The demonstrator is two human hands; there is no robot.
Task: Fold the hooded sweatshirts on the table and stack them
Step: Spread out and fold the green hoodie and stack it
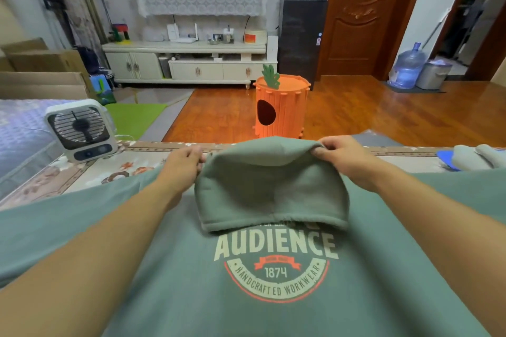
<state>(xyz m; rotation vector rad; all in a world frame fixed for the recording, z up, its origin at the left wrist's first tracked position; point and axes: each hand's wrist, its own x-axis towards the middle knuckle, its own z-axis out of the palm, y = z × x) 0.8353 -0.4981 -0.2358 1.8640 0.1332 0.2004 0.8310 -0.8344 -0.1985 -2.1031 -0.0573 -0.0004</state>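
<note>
A soft green hooded sweatshirt (273, 295) with white "AUDIENCE" letters is spread flat on the flower-patterned table (90, 169). Its hood (271, 186) is folded down over the chest, just above the letters. The hood's far left corner is pinched by the left hand (183, 163). The far right corner is pinched by the right hand (342, 156). A small white box fan (82, 131) is seen left of the hood.

Hood (271, 186) lies on sweatshirt (191, 295); fan (80, 131) far left.
</note>
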